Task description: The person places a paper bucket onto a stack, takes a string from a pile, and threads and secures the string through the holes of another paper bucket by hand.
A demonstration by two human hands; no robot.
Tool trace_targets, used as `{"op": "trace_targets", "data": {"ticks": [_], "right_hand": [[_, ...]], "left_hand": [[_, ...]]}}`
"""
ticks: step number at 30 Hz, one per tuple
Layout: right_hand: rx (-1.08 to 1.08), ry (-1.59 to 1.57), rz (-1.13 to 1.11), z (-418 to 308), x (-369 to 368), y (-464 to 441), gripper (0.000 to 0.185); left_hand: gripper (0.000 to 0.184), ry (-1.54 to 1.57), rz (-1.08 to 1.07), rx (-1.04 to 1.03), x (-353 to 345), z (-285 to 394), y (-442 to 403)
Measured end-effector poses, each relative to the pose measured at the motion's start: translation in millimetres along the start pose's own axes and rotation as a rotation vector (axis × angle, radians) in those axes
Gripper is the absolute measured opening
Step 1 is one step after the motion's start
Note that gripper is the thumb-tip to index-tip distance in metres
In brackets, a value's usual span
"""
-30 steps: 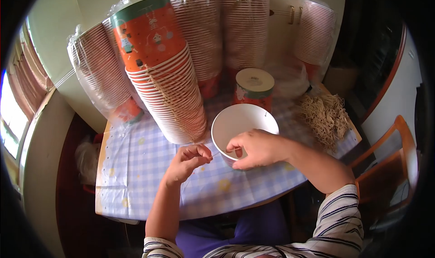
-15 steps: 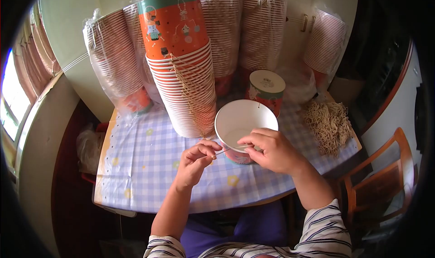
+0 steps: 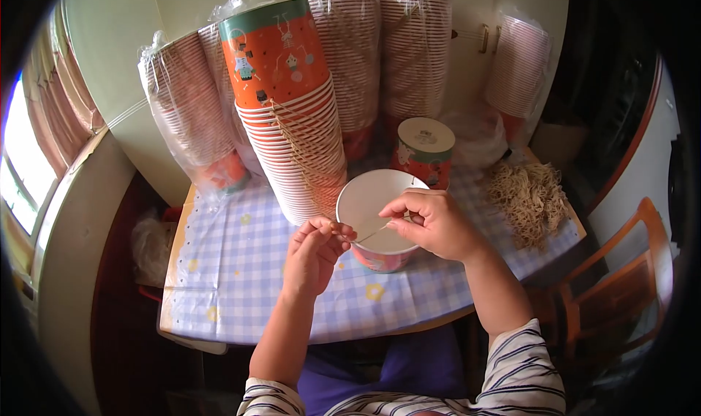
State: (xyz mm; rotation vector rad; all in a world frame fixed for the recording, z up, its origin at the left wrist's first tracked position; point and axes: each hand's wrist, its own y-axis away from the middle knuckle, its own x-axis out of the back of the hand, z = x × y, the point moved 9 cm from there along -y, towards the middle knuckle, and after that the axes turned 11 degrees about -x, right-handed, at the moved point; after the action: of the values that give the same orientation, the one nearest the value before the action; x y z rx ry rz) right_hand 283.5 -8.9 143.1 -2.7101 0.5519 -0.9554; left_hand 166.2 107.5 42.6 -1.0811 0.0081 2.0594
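Note:
An upright white-lined paper bucket (image 3: 365, 200) stands near the middle of the table, its mouth facing up. Over its near rim, a thin string (image 3: 374, 234) stretches between my two hands. My left hand (image 3: 318, 249) pinches one end beside the bucket's left rim. The fingers of my right hand (image 3: 431, 222) are closed on the string above the bucket's right side and hide part of the rim. Just behind the bucket is an upside-down orange bucket (image 3: 426, 142). To the left, a tall stack of nested buckets (image 3: 292, 135) has cords hanging down its side.
Plastic-wrapped bucket stacks (image 3: 416, 54) line the back of the table, with another wrapped stack (image 3: 520, 69) at the back right. A pile of tan cords (image 3: 529, 200) lies at the table's right. A wooden chair (image 3: 610, 288) stands right of the checked tablecloth (image 3: 248, 284).
My right hand has come up out of the bucket's mouth, and the string now shows between both hands. The whole view has shifted slightly.

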Motion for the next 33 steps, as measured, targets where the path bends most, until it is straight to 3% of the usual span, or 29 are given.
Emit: {"op": "trace_targets", "data": {"ticks": [10,13,18,24,30,33], "right_hand": [[0.057,-0.121,-0.272,-27.9,-28.1,-7.6,0.011],[0.108,-0.102,-0.232,-25.7,-29.4,-16.3,0.012],[0.074,-0.185,-0.215,-13.9,-36.9,-20.4,0.011],[-0.021,-0.192,-0.023,-1.4,-30.5,-16.0,0.007],[0.227,0.119,0.334,-13.3,0.4,8.4,0.01],[0.317,0.205,0.284,-30.7,-10.4,25.7,0.012]], "left_hand": [[0.014,-0.407,-0.09,0.027,-12.6,-8.2,6.5],[0.015,-0.426,-0.183,0.041,-18.5,-8.8,11.0],[0.016,-0.531,-0.133,0.028,-21.0,-0.7,14.8],[0.017,-0.633,-0.118,0.01,-18.2,1.4,19.2],[0.017,-0.62,-0.108,0.02,-13.9,3.0,21.7],[0.017,-0.634,-0.089,0.016,-15.0,3.3,20.9]]}}
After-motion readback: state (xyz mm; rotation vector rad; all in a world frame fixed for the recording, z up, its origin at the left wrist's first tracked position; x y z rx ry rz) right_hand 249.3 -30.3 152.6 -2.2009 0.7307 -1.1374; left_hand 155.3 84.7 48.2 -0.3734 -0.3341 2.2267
